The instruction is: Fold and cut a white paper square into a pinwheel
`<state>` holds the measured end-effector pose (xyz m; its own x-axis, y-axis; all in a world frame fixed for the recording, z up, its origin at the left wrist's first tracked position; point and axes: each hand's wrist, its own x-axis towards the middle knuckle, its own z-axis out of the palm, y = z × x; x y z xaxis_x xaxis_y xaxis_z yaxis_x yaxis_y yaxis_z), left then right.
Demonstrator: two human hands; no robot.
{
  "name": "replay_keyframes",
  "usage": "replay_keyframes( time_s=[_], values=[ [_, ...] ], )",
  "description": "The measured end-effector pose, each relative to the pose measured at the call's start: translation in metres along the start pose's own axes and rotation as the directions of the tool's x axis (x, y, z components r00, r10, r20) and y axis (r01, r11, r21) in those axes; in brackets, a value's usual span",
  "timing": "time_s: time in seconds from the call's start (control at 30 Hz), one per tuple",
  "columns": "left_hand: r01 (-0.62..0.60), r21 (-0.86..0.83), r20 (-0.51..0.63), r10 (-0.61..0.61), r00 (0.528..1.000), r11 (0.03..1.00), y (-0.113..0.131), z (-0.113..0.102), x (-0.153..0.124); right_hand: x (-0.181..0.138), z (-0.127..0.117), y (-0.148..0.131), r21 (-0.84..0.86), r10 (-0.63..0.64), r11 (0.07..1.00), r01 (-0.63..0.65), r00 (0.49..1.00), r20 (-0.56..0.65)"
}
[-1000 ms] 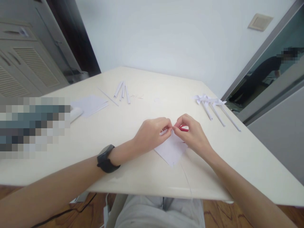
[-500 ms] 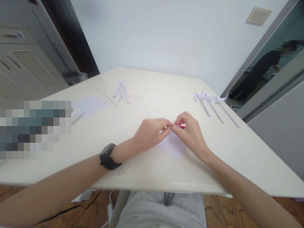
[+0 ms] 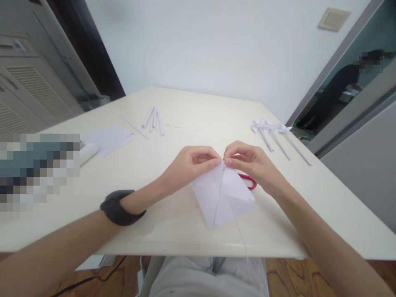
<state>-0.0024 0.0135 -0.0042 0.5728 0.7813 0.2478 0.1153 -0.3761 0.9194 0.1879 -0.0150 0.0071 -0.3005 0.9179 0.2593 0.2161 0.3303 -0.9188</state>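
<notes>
Between my two hands hangs a thin white sheet of paper [image 3: 232,192], with a slit or fold line running down its middle. My left hand [image 3: 198,161] pinches its top edge between thumb and fingertips. Right beside it, my right hand [image 3: 247,159] pinches the same top edge, fingertips nearly touching the left ones. Red-handled scissors [image 3: 251,181] lie on the table behind the paper and partly under my right hand; their blades are hidden. A thin white thread [image 3: 241,234] trails from below the paper over the table's front edge.
Several rolled paper tubes [image 3: 154,119] lie at the back left, near a thin stick [image 3: 133,126] and a stack of white paper [image 3: 108,138]. Paper pinwheels on sticks [image 3: 268,128] lie at the right. A person in dark clothes [image 3: 334,90] is beyond the doorway.
The paper has come up off the table and now hangs upright from both pinching hands. More of the red scissor handle shows. My left wrist has shifted left.
</notes>
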Motion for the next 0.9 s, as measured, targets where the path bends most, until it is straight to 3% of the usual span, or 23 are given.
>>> replay_keyframes(
  time_s=[0.37,0.53,0.9],
  values=[
    [0.028,-0.176,0.020,-0.025,0.999,0.984,0.010,0.005,-0.008,-0.003,-0.002,-0.004,0.002,-0.210,0.978,0.210,0.977,0.028],
    [0.073,-0.279,0.096,-0.048,0.994,0.957,0.012,0.005,-0.010,-0.002,-0.002,-0.006,-0.011,-0.331,0.943,0.332,0.942,0.059],
    [0.136,-0.314,0.147,-0.094,0.985,0.940,0.013,0.003,-0.008,-0.005,-0.008,-0.012,-0.208,-0.384,0.888,0.410,0.910,0.154]
  ],
)
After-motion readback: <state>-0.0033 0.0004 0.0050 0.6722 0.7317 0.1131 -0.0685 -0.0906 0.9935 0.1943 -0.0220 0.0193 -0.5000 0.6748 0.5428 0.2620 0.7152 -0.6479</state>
